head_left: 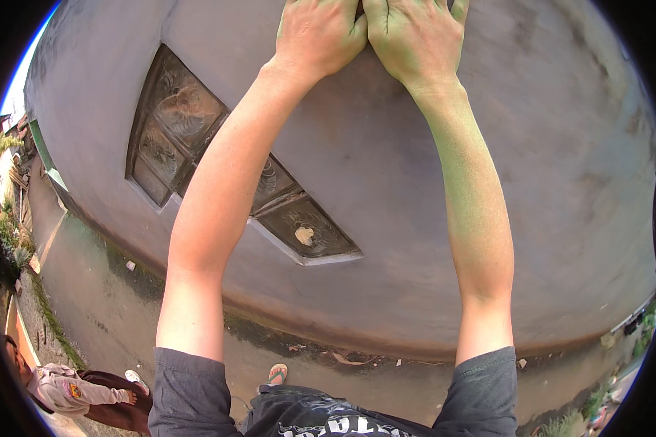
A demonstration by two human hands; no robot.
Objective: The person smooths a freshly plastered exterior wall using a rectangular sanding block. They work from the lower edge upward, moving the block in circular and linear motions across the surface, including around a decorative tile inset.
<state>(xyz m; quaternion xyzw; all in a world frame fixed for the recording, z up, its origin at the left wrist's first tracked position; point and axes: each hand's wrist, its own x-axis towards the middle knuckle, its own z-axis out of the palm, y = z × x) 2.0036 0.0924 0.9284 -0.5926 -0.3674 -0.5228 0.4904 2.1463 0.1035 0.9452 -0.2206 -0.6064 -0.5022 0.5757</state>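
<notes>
Both my arms are raised in front of a grey plastered wall (386, 182). My left hand (317, 36) and my right hand (417, 40) are side by side at the upper edge of the picture, backs showing, thumb sides touching or nearly touching. The picture's edge cuts off most of the fingers. On the right hand, the outermost finger stands a little apart from the others. A small dark patch shows between the thumbs; I cannot make out what it is. Whether the hands touch the wall or hold anything is hidden.
A patterned-glass window (178, 102) in a dark frame runs behind my left forearm. Below the wall lies a paved path (116, 291) with bits of debris. At the lower left stands a person (73, 393) in a light shirt and brown lower garment. Plants (11, 233) grow at far left.
</notes>
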